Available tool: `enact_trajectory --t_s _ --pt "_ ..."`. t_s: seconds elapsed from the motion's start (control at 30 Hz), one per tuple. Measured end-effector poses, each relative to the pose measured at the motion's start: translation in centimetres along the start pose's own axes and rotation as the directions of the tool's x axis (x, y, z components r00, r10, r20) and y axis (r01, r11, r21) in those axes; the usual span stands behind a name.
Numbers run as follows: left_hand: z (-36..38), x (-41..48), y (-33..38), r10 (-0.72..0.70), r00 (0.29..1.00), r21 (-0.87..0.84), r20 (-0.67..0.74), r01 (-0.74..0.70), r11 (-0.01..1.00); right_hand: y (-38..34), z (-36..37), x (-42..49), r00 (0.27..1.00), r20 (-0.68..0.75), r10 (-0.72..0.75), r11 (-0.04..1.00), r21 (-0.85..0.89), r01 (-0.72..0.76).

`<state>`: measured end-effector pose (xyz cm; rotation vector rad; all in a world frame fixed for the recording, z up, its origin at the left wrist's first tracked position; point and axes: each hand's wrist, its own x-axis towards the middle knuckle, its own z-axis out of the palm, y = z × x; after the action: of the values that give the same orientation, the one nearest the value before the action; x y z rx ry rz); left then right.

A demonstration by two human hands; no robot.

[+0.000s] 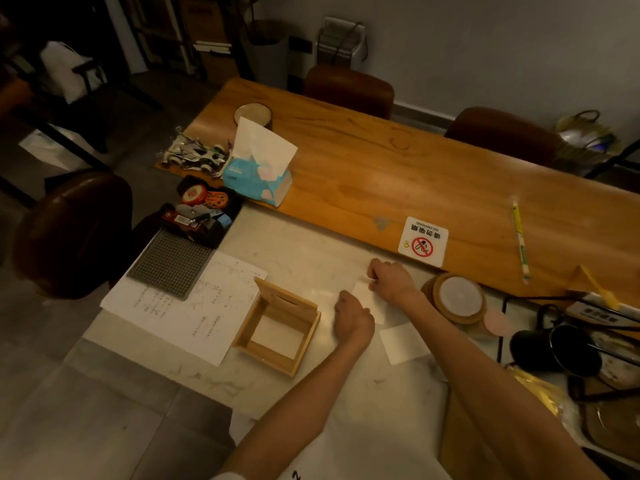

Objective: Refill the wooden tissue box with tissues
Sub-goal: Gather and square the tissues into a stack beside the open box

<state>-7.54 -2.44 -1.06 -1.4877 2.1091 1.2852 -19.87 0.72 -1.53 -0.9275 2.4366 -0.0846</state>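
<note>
hands [353, 318] [391, 280] on folded tissue [372, 301], grip unclear, wooden box [277, 327] open

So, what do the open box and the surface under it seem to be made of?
The box looks like light, matt unpainted wood: pale tan with thin flat walls. The surface looks like polished white marble or an imitation: grey veins and a soft sheen.

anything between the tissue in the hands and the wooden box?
Nothing visible. Both hands, left and right, press a tissue flat on the marble just right of the box. Its lid is up, the cavity looks empty, and the gap between is bare.
</note>
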Motion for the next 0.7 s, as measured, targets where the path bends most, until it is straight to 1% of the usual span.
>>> enact_trajectory --t_s 0.03,0.07,0.13,0.2,0.23,0.3,0.33,0.37,0.4,0.43,0.47,0.53,0.6,0.67,0.7 --pt "0.1 -0.1 0.0 0.003 1.000 0.026 -0.003 -0.003 1.000 0.0 0.0 -0.2 1.000 0.010 0.007 1.000 0.025 -0.007" --pt "0.1 -0.1 -0.1 0.006 1.000 0.050 -0.007 -0.005 0.999 0.1 0.0 -0.4 1.000 0.021 0.014 0.996 0.086 -0.016" --pt "0.1 -0.2 -0.4 0.006 1.000 0.071 0.001 -0.006 0.997 0.6 -0.4 -1.6 0.999 0.026 0.037 0.948 0.316 -0.043" --pt "0.1 -0.4 -0.7 0.002 0.999 0.015 0.034 -0.003 1.000 1.5 -0.8 -4.1 0.997 0.000 0.077 0.814 0.578 -0.063" --pt "0.0 -0.5 -0.6 0.021 0.999 -0.020 0.050 -0.020 1.000 2.2 -0.8 -5.7 0.995 -0.031 0.090 0.743 0.668 -0.046" --pt "0.0 -0.8 -0.6 0.127 0.989 -0.095 0.072 -0.120 0.988 3.7 -0.6 -9.3 0.989 -0.068 0.130 0.623 0.782 -0.028" --pt "0.1 -1.1 -0.7 0.193 0.978 -0.173 0.084 -0.176 0.969 4.4 -0.3 -10.9 0.984 -0.064 0.167 0.556 0.830 -0.041" --pt "0.3 -1.5 -0.9 0.237 0.966 -0.264 0.106 -0.202 0.943 4.9 0.2 -12.1 0.976 -0.054 0.211 0.498 0.865 -0.059" --pt "0.5 -2.0 -1.1 0.252 0.959 -0.319 0.133 -0.200 0.926 5.3 0.7 -13.0 0.966 -0.050 0.252 0.469 0.880 -0.076" --pt "0.8 -2.4 -1.4 0.248 0.955 -0.333 0.161 -0.184 0.925 5.6 1.2 -13.5 0.955 -0.059 0.290 0.485 0.870 -0.093" --pt "1.2 -2.8 -1.5 0.230 0.955 -0.299 0.186 -0.168 0.939 5.8 1.8 -13.7 0.944 -0.080 0.319 0.542 0.833 -0.113" --pt "2.3 -3.5 -1.4 0.187 0.961 -0.197 0.206 -0.146 0.969 5.7 2.6 -13.7 0.928 -0.145 0.344 0.699 0.700 -0.149" --pt "3.4 -4.1 -1.2 0.152 0.972 -0.089 0.178 -0.138 0.986 5.4 3.2 -13.5 0.915 -0.198 0.351 0.814 0.547 -0.194" --pt "4.0 -4.5 -1.1 0.127 0.980 0.002 0.155 -0.129 0.992 5.1 4.0 -13.3 0.911 -0.229 0.343 0.888 0.395 -0.235" --pt "4.3 -4.6 -1.1 0.125 0.981 0.036 0.148 -0.131 0.991 5.0 4.5 -13.3 0.907 -0.240 0.346 0.903 0.347 -0.253"
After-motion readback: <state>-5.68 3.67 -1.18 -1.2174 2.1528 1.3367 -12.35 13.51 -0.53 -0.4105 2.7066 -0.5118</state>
